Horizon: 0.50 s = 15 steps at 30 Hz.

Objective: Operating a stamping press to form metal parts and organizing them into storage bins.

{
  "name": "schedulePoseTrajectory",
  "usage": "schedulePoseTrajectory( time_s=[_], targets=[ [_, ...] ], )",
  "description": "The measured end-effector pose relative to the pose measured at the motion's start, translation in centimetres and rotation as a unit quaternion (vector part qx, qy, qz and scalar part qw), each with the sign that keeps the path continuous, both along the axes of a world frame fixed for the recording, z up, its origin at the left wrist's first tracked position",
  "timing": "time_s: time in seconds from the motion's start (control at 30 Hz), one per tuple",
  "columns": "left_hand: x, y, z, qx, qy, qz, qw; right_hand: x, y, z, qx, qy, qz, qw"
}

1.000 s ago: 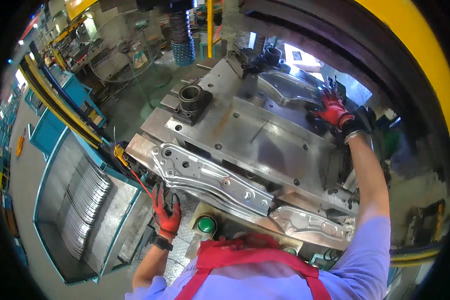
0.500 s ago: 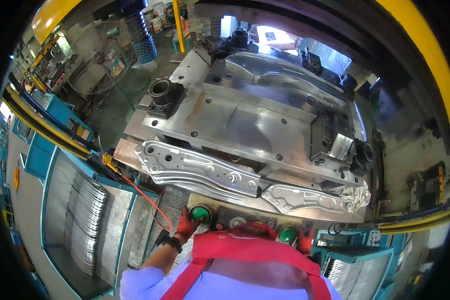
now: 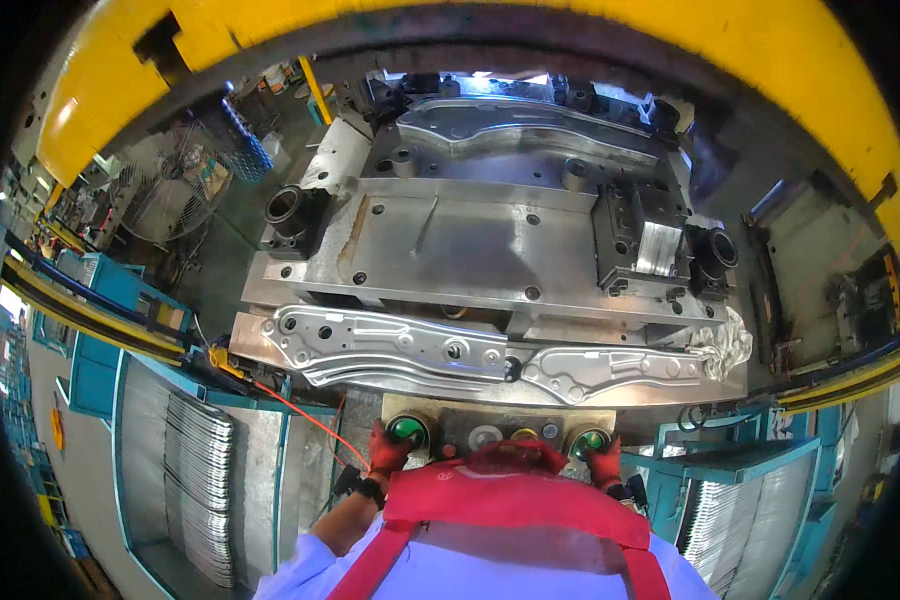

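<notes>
My left hand (image 3: 390, 450), in a red glove, rests at the left green push button (image 3: 406, 430), its thumb and fingers spread around the edge. On the other side, my right hand (image 3: 603, 463), also red-gloved, touches the right green push button (image 3: 590, 442) with fingers apart. Both buttons sit on a control panel (image 3: 505, 418) in front of my body. Just beyond it, a long stamped metal panel (image 3: 390, 345) and a second stamped panel (image 3: 610, 370) lie side by side along the near edge of the die (image 3: 450, 240).
Another formed metal part (image 3: 530, 125) lies at the back of the die. Yellow press framework (image 3: 450, 15) arches overhead. Racks of stacked metal parts stand at left (image 3: 198, 480) and right (image 3: 720, 530). A red cable (image 3: 305, 415) runs near my left arm. Crumpled wrapping (image 3: 725, 345) lies at the right.
My right hand has come onto the right green button from beside it. My left hand stays at its button. The view has shifted, and more yellow framework shows across the top.
</notes>
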State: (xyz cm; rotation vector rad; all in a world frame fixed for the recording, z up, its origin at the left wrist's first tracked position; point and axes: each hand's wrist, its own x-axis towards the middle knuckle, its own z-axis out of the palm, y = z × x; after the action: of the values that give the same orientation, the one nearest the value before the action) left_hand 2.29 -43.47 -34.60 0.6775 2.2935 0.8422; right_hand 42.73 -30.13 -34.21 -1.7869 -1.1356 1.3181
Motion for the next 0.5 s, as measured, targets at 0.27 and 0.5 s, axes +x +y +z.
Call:
schedulePoseTrajectory(
  time_s=[0.27,0.5],
  targets=[
    [0.6,0.4,1.9,-0.034,0.036,-0.020,0.999,1.6,-0.7,-3.8,0.065,0.025,-0.009,0.997],
    [0.2,0.9,1.0,-0.026,-0.052,-0.047,0.997,0.2,-1.4,0.0,0.049,0.150,-0.025,0.987]
  ],
)
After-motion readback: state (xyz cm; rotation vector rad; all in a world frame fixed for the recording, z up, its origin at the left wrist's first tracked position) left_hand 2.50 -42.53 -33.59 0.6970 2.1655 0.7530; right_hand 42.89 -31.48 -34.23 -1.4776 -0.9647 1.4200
